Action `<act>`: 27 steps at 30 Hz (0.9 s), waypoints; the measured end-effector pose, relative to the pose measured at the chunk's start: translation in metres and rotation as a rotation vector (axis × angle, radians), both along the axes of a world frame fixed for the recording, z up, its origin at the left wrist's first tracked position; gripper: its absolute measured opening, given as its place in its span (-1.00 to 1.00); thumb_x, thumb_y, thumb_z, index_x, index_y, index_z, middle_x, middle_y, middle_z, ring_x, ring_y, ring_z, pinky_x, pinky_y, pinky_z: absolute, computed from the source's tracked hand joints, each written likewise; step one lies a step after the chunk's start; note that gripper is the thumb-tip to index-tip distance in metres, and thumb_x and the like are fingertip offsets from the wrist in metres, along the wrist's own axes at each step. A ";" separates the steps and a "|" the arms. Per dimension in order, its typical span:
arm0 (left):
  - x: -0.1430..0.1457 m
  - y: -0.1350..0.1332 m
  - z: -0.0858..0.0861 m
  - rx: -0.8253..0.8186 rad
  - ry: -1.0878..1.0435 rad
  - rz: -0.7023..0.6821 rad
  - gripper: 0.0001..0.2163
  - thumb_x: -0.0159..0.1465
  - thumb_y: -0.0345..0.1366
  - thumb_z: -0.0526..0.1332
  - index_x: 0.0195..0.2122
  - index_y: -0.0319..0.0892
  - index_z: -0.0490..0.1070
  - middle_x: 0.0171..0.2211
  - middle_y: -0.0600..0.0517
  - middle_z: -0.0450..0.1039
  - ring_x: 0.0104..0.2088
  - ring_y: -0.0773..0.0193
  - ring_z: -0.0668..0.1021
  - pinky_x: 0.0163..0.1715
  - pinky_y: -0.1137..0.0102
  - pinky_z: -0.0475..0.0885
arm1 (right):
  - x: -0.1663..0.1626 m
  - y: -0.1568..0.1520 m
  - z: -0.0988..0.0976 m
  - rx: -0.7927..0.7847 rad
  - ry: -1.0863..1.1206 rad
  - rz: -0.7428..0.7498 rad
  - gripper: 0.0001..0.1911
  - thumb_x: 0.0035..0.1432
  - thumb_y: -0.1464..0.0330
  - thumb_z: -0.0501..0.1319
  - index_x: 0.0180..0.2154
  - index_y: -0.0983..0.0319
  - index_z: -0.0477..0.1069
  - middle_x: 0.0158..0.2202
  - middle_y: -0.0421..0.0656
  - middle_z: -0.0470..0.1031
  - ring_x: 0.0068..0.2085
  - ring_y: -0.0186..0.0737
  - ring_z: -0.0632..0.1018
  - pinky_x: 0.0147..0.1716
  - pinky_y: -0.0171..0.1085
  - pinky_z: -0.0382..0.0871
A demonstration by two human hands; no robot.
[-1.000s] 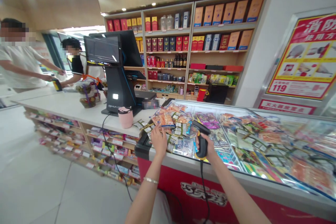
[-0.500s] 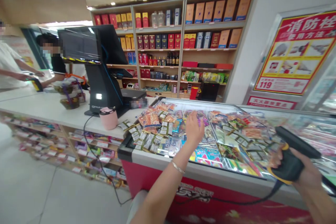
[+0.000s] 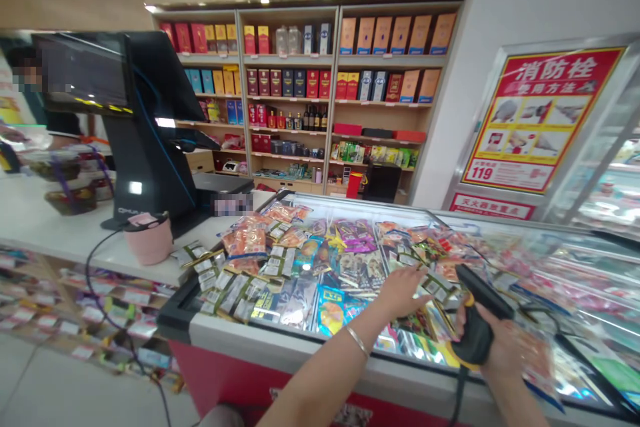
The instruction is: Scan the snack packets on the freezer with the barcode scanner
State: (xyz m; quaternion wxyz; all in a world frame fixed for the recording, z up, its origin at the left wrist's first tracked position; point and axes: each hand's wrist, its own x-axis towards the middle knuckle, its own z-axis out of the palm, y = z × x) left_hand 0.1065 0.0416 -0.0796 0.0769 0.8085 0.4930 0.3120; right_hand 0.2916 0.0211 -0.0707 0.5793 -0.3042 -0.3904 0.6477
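Note:
My right hand (image 3: 505,347) is wrapped round a black barcode scanner with a yellow trim (image 3: 477,320), its head pointing up and left over the glass top of the chest freezer (image 3: 350,353). My left hand (image 3: 403,290), a thin bracelet on its wrist, lies with fingers stretched on a green and white snack packet (image 3: 435,287) just left of the scanner. Many small snack packets (image 3: 260,260) are spread over the glass to the left.
A black checkout terminal (image 3: 135,127) and a pink cup (image 3: 147,240) stand on the white counter (image 3: 60,233) at left, with a cable hanging down. Another person is behind the screen. Shelves of boxed goods (image 3: 310,80) fill the back wall. A red poster (image 3: 535,120) hangs right.
The view swung right. My left hand went from the packets at the left to those in the middle of the glass. The scanner swung far right, then came back beside my left hand.

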 end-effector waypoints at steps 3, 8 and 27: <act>0.004 0.004 -0.012 -0.062 0.101 -0.002 -0.38 0.25 0.09 0.06 0.26 -0.10 0.08 0.30 -0.20 0.03 0.26 -0.09 0.19 0.18 -0.03 0.15 | -0.001 0.001 -0.007 -0.027 0.016 -0.022 -0.69 -0.24 0.23 0.38 -0.41 0.17 0.37 -0.64 -0.25 0.34 -0.69 -0.28 0.36 -0.77 -0.32 0.27; 0.007 0.003 -0.009 0.017 0.168 0.046 -0.48 0.27 0.03 0.06 0.15 -0.16 0.25 0.17 -0.21 0.26 0.14 -0.02 0.34 0.09 0.09 0.29 | -0.003 0.002 -0.006 -0.064 -0.048 -0.035 -0.67 -0.28 0.28 0.39 -0.41 0.18 0.36 -0.62 -0.22 0.36 -0.65 -0.23 0.41 -0.76 -0.29 0.29; 0.005 -0.002 0.000 -0.230 0.428 0.065 -0.46 0.24 0.19 -0.04 -0.24 -0.14 0.52 -0.28 -0.08 0.53 -0.17 0.10 0.54 -0.22 0.29 0.39 | -0.007 -0.002 -0.002 -0.111 -0.098 -0.003 -0.55 -0.32 0.29 0.41 -0.30 0.20 0.36 -0.60 -0.24 0.39 -0.63 -0.23 0.44 -0.74 -0.32 0.28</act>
